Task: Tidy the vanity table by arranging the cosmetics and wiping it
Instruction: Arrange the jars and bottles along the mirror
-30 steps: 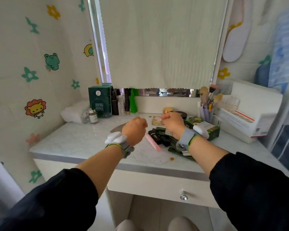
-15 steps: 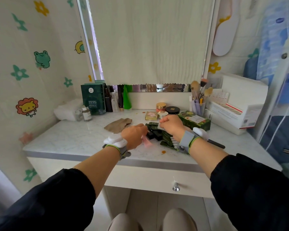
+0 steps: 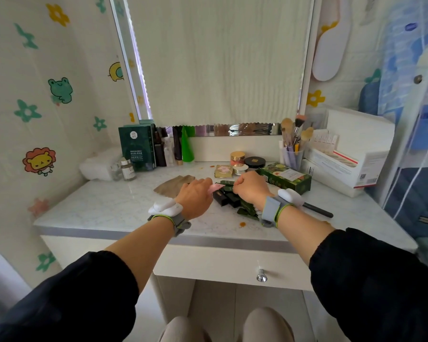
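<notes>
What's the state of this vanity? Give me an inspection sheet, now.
Surface: marble-look tabletop, orange stain near front edge.
Job's things: dark tubes piled centre; brown cloth lying flat beside them.
Clutter: jars, green box, brush cup, bottles, black brush.
Hands: left hand holds pink stick; right hand curled over the pile, hold unclear.
Cables: thin white cords hang at far right.
Surroundings: cloth-covered mirror, sticker wall, white boxes.

Brings both hands down to the cosmetics. Takes the pink flat plastic stick [image 3: 215,187] off the white marble table top [image 3: 104,206] with the left hand [image 3: 195,199]. Sets the curled right hand [image 3: 251,190] on the heap of dark green packets [image 3: 229,201].
</notes>
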Available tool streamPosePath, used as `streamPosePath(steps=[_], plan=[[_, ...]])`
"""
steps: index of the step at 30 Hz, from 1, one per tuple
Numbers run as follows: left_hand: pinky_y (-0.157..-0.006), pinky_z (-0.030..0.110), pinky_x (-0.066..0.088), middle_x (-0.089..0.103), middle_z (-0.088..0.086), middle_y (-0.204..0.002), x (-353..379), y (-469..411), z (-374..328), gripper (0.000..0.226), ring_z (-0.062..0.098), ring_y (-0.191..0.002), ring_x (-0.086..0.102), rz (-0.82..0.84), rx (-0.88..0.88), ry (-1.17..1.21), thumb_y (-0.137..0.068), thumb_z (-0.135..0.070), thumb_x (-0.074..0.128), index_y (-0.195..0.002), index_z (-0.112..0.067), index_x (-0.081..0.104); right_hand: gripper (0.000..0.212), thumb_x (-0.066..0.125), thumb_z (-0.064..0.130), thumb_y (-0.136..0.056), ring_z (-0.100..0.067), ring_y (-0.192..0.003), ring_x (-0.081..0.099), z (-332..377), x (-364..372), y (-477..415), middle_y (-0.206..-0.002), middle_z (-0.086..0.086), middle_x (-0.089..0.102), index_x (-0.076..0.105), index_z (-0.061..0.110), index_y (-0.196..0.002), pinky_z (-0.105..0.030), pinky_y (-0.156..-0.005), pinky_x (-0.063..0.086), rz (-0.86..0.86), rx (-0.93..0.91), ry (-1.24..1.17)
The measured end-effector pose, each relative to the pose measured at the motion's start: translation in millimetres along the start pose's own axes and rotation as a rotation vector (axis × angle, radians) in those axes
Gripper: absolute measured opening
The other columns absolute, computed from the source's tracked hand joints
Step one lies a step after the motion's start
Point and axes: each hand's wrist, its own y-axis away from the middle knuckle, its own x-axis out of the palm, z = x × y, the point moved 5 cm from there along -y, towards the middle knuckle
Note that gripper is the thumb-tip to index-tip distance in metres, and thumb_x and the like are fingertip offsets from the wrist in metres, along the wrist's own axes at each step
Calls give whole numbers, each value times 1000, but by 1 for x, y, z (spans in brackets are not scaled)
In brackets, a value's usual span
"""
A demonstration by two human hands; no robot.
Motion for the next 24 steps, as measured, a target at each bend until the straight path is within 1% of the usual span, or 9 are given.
streamPosePath(steps=[1,3,5,8,12,15,18,21,24], plan=[[-77,36,41,54,6,-95,0,-2,0,10,26,-86,50,-10,-31,62,-94,-14,42,-100,-9,49,21,59,11,-87,-31,-98,64,-1,1,0,-105,-15,70,72,0,-99,-39,-84,56,10,7,40],[-69,34,36,49,8,-92,2,-7,0,10,24,-78,46,-18,-65,129,-96,-13,41,-100,-6,47,18,63,16,-84,-28,-90,64,0,3,2,-99,-12,68,70,3,-95,-32,-68,54,40,11,116],[-70,35,38,49,10,-96,3,-11,-1,12,25,-79,47,-8,-66,112,-94,-14,45,-102,-7,49,17,66,23,-82,-27,-79,60,2,4,5,-87,-10,63,63,6,-82,-26,-51,40,74,-5,210],[-79,43,47,48,12,-103,8,-14,-2,19,32,-88,54,38,-51,83,-90,-13,50,-108,-8,54,33,69,30,-79,-27,-69,53,4,3,9,-76,-8,54,47,13,-61,-27,-44,28,67,-39,325],[-86,44,48,47,4,-125,16,-17,-4,42,30,-102,57,99,-2,56,-88,-7,49,-126,-23,55,40,72,36,-74,-29,-73,53,5,7,9,-82,-11,55,42,13,-60,-28,-46,29,67,-69,406],[-93,40,47,46,-6,-141,22,-17,-2,54,24,-115,56,142,28,30,-87,-2,45,-133,-30,50,38,72,43,-74,-34,-95,58,6,11,10,-105,-15,58,54,10,-83,-32,-62,39,68,-74,462],[-90,42,49,53,-4,-131,27,-16,2,46,23,-111,58,134,26,17,-90,-9,48,-130,-31,50,51,68,47,-79,-35,-108,54,4,14,12,-120,-16,52,57,8,-110,-35,-72,41,74,-66,502],[-89,43,49,52,-1,-127,26,-15,5,39,24,-108,57,130,27,21,-91,-17,55,-129,-27,53,53,65,49,-83,-34,-111,51,3,15,15,-122,-15,49,55,9,-115,-36,-75,40,53,-58,521],[-86,43,49,49,3,-119,23,-14,8,29,27,-99,58,136,1,-5,-91,-28,60,-120,-22,60,47,66,45,-84,-34,-111,51,4,17,16,-123,-15,49,56,9,-113,-37,-75,39,32,-43,540]])
